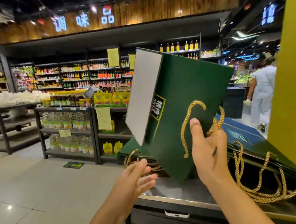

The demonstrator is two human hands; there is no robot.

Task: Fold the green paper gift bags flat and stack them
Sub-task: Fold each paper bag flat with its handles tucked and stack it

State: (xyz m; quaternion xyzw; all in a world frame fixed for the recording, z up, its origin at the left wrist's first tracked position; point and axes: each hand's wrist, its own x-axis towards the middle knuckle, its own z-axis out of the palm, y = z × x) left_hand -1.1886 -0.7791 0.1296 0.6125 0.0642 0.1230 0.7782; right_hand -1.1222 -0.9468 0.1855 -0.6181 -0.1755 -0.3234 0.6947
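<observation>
**Legible text.** The illuminated sign point(83, 21) on the wood-plank fascia reads "调味品". The black panel with a gold border point(158, 107) on the raised bag carries white characters that are too blurred to read. The handwritten yellow notices point(103, 118) on the shelving point(67, 131) are also unreadable.

**Task item.** The green paper gift bag point(187, 89) is held aloft above the surface point(171, 198). It is tilted, with its flat grey base panel point(144, 97) turned towards the camera.

**Hands.** The right hand point(209, 153) grasps the bag at its mouth, with the thumb on the front face. The fingers pass behind the bag among the twisted gold rope handles point(187, 124). The left hand point(137, 175) is released, with its fingers relaxed, beside the left stack of flat bags point(129, 151). Contact with that stack cannot be confirmed.

**Obscured areas.**
- The raised bag covers most of the left stack.
- A yellow pillar point(291, 96) cuts off the right stack point(252, 142), whose rope loops hang over the edge of the surface.
- The top sheet of the right stack shows a diamond emblem, not legible.
</observation>
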